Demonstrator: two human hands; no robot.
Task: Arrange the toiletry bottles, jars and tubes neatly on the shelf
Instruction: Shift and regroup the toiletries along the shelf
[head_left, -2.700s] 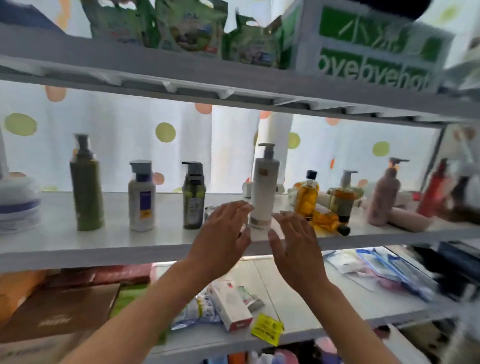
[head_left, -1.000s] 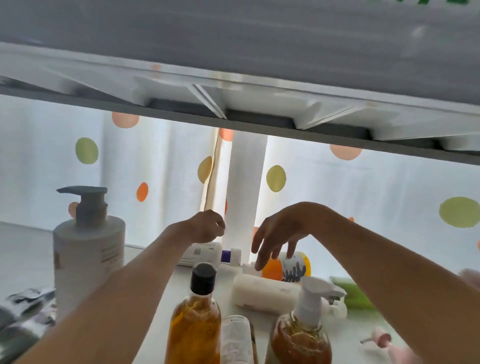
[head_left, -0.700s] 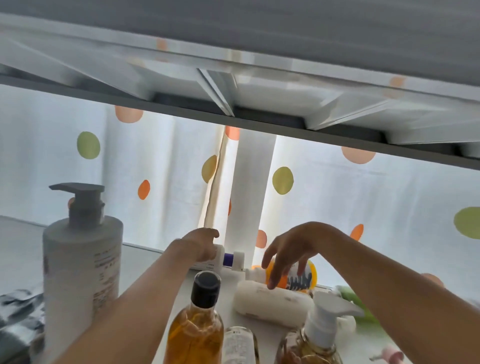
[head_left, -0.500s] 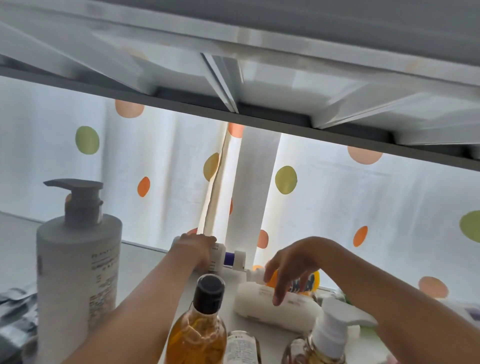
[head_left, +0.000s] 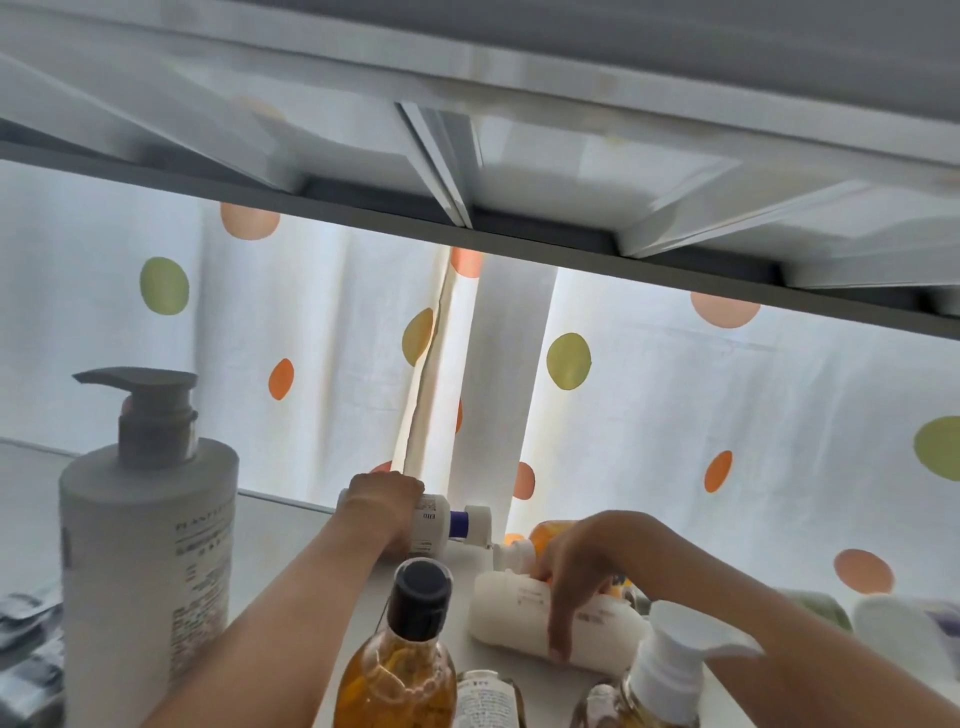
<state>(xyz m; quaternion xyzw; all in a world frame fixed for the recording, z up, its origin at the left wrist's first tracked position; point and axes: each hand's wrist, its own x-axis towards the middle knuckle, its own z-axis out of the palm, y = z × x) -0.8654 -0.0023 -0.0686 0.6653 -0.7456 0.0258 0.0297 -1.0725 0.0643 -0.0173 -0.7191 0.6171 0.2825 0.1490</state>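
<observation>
My left hand (head_left: 383, 514) grips a small white bottle with a blue neck and white cap (head_left: 441, 522) that lies on its side at the back of the shelf (head_left: 280, 525). My right hand (head_left: 576, 569) reaches over a white bottle lying flat (head_left: 511, 605), its fingers curled down across it. Just behind that hand lies an orange bottle with a white cap (head_left: 540, 535), partly hidden. A tall white pump bottle (head_left: 145, 561) stands at the near left. An amber bottle with a black cap (head_left: 400, 670) and an amber pump bottle (head_left: 660, 686) stand in front.
The upper shelf's underside (head_left: 467, 156) hangs close overhead. A white curtain with coloured dots (head_left: 675, 415) closes the back. A small clear bottle (head_left: 485, 699) stands between the amber ones. Pale containers (head_left: 888, 623) lie at the far right, and dark packets (head_left: 26, 654) at the left edge.
My left hand has come down onto the blue-necked bottle and closed round it. My right hand has dropped from above the orange bottle onto the white bottle lying flat.
</observation>
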